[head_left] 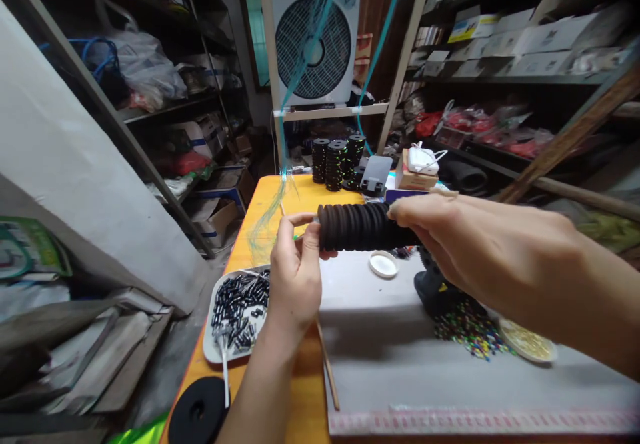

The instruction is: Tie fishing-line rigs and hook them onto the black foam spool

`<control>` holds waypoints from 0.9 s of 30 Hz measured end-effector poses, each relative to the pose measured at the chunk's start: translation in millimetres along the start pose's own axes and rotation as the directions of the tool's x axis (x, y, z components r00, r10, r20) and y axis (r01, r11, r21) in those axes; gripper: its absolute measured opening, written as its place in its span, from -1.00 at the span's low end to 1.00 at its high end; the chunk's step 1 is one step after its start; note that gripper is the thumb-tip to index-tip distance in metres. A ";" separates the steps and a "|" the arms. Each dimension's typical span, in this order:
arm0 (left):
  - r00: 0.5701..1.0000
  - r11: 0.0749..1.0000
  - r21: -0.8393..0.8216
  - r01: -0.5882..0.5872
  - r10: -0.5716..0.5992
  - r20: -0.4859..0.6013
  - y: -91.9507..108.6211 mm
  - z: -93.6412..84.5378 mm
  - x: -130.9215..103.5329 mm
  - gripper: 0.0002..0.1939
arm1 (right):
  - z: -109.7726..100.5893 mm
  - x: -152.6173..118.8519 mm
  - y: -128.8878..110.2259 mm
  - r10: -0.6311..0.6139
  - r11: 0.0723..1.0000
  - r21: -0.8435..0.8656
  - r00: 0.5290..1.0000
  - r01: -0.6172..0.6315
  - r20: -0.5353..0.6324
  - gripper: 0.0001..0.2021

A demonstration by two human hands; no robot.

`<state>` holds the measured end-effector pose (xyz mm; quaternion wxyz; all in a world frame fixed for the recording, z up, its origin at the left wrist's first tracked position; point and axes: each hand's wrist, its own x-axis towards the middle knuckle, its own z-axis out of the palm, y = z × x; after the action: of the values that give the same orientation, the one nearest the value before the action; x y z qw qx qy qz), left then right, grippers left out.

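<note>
A black ribbed cylinder (pixel 355 227), like a row of black spools set side by side, lies level above the table between my hands. My left hand (pixel 296 271) is closed at its left end, thumb and fingers around a small pale tip there. From the right, my right hand (pixel 480 251) reaches over the cylinder's other end, thumb and fingertips pressed on it; some of its fingers are hidden. Below that end, a dark tool-like base (pixel 430 291), partly covered by my right hand, rests on a grey board (pixel 380 364).
A white tray (pixel 207 344) of small black metallic pieces and a black disc (pixel 197 411) are at left. Coloured beads (pixel 473 331), a dish (pixel 543 357) and a white lid (pixel 384 264) lie on the board. Black spool stacks (pixel 336 164) and hanging teal strands (pixel 283 137) are behind.
</note>
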<state>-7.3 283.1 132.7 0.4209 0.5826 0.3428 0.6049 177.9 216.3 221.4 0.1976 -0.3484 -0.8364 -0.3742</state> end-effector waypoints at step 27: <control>1.000 1.000 0.006 0.000 0.000 0.008 -1.1 -0.4 0.5 -0.75 | 49.1 -171.8 -46.6 0.346 0.822 0.284 0.830 -0.493 0.438 -0.80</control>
<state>-7.6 284.0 131.9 0.4205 0.5864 0.3431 0.6014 257.0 156.8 65.5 0.1809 -0.5446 -0.8154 -0.0762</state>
